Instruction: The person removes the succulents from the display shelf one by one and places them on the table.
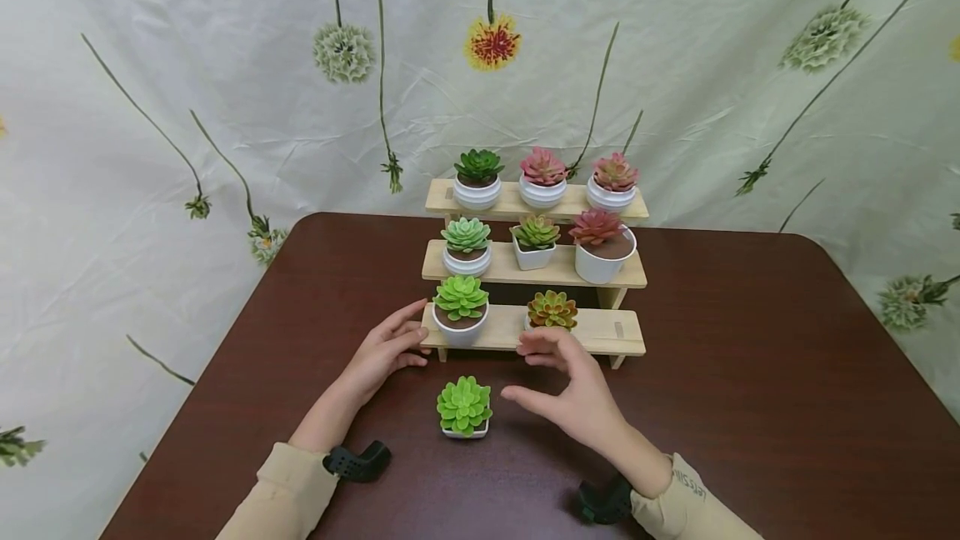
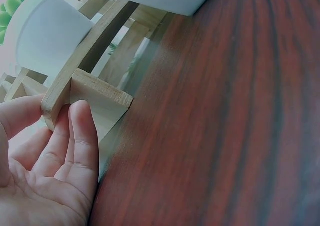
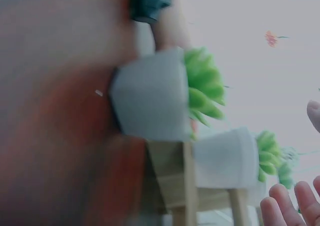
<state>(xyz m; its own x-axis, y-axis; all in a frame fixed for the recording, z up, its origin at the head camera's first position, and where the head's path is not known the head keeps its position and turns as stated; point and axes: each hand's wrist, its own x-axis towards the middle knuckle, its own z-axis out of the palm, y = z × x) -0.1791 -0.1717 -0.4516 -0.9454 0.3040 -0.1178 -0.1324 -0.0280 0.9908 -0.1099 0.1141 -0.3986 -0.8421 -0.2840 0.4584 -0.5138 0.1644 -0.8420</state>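
Note:
My left hand (image 1: 384,354) pinches the left end of the bottom board of a wooden tiered plant stand (image 1: 603,330). In the left wrist view its thumb lies over the board's end (image 2: 62,98), with the fingers beneath. My right hand (image 1: 576,394) hovers with thumb and fingers spread, holding nothing, in front of an orange-green succulent (image 1: 552,308) on the bottom tier; it hides most of that pot. Between the hands, a bright green succulent in a squarish white pot (image 1: 464,407) stands on the table. Another bright green succulent (image 1: 461,307) sits at the bottom tier's left end.
On the middle tier stand a pale green succulent (image 1: 466,245), a yellow-green one (image 1: 535,242) and a red one (image 1: 602,245). The top tier bears a dark green (image 1: 477,178) and two pink succulents. Behind the dark red table (image 1: 735,373) hangs a flower-patterned cloth (image 1: 247,40).

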